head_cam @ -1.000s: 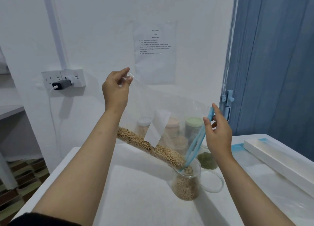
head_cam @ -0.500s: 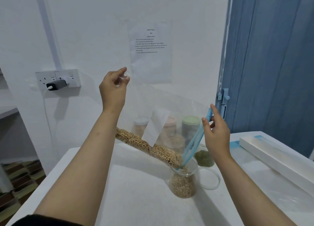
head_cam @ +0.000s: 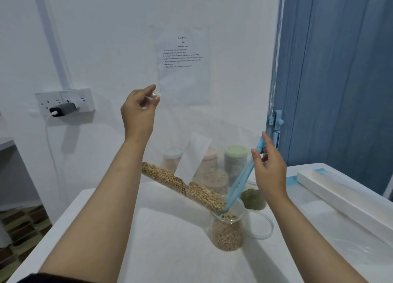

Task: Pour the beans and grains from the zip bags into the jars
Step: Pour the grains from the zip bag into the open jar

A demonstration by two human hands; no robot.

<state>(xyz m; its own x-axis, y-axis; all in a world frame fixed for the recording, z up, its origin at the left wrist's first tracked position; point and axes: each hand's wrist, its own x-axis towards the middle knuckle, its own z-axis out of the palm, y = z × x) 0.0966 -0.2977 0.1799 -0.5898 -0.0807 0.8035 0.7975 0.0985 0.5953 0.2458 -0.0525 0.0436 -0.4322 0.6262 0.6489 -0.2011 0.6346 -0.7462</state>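
Note:
A clear zip bag (head_cam: 191,138) with a blue zip strip hangs tilted over an open glass jar (head_cam: 227,229) on the white table (head_cam: 161,251). Tan soybeans (head_cam: 182,185) lie along the bag's lower edge and slide down into the jar, which is mostly full of the same beans. My left hand (head_cam: 139,110) pinches the bag's raised bottom corner high up. My right hand (head_cam: 269,168) pinches the blue zip strip at the bag's mouth, whose lower end dips into the jar. A white label shows on the bag.
Behind the bag stand several lidded jars (head_cam: 235,161) and an open jar of green beans (head_cam: 253,195). A clear lid (head_cam: 261,225) lies right of the jar. A long white box (head_cam: 344,200) lies at right. A wall socket with a charger (head_cam: 63,106) is at left.
The bag stays tilted while beans keep sliding into the jar, and the bean level in the jar has risen a little. Both hands keep their grip.

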